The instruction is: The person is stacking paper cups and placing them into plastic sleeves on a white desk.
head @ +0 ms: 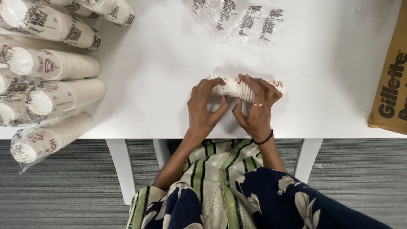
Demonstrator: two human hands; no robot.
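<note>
Gripping a lying stack of paper cups (237, 87), left hand (204, 108) and right hand (256, 106) clamp it; uneven squeezing could crush rims between the fingers.

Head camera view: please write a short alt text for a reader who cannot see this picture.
Seen from above, a person's left hand and right hand together grip a short stack of nested paper cups lying on its side on a white table. Longer cup stacks in plastic sleeves lie at the left, an empty plastic wrapper at the top and a cardboard box at the right edge.
</note>
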